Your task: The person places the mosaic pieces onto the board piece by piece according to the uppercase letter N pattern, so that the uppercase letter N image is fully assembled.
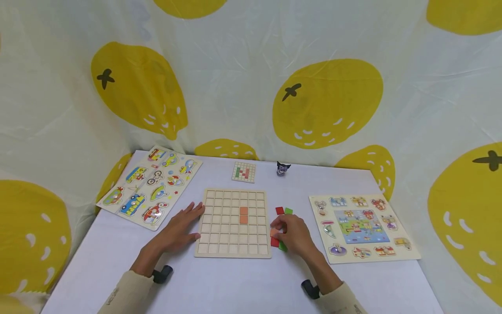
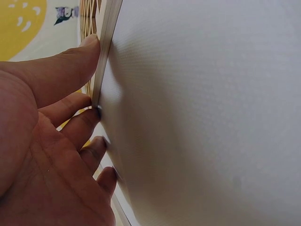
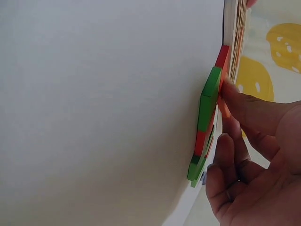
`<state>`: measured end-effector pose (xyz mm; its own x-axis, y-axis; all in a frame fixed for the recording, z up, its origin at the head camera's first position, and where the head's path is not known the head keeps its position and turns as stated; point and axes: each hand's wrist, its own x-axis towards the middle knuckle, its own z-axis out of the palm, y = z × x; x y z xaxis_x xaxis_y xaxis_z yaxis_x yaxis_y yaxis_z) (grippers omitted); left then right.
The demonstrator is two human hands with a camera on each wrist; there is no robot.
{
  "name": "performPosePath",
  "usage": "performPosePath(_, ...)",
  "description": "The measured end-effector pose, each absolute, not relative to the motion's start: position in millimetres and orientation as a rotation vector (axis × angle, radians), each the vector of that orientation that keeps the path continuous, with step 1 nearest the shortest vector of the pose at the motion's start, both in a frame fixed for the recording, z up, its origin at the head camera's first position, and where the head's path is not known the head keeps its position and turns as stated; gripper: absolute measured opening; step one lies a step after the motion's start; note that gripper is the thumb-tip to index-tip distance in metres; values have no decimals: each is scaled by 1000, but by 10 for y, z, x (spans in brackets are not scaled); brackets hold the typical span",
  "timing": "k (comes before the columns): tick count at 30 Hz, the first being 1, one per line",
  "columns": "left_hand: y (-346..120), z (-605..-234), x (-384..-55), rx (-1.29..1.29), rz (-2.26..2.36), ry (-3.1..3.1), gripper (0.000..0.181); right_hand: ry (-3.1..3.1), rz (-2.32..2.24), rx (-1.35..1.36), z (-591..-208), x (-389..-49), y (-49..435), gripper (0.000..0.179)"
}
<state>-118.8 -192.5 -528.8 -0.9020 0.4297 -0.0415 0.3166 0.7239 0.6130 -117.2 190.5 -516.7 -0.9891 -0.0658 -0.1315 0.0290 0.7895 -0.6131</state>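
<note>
A wooden grid board [image 1: 221, 251] lies in the middle of the table, with two orange square tiles [image 1: 243, 215] in its cells. Against the board's left edge rests my left hand [image 1: 178, 231], thumb and fingers spread; the left wrist view has the thumb on the board's side. Right of the board, my right hand [image 1: 293, 235] pinches an orange tile [image 1: 273, 232] between thumb and fingers. Around that hand lie a red tile [image 1: 275, 242], a green tile [image 1: 283, 247], another red tile [image 1: 279, 210] and another green tile [image 1: 288, 211]. Part of this group is hidden by the hand.
Behind the board lies a small pattern card [image 1: 239, 177] with coloured squares. A small dark figurine [image 1: 282, 168] stands to its right. A vehicle puzzle board [image 1: 147, 187] is at the left, and another picture puzzle board [image 1: 327, 250] at the right.
</note>
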Motion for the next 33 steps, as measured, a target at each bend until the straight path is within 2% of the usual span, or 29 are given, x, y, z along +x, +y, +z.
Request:
performPosePath(22, -1925, -5292, -1191, 604, 948, 2739, 86, 2833, -1160, 19, -5081, -1158, 1702, 20)
performPosePath(33, -1921, -5292, -1192, 601, 948, 2738, 86, 2787, -1227, -106, -5102, -1183, 1437, 18)
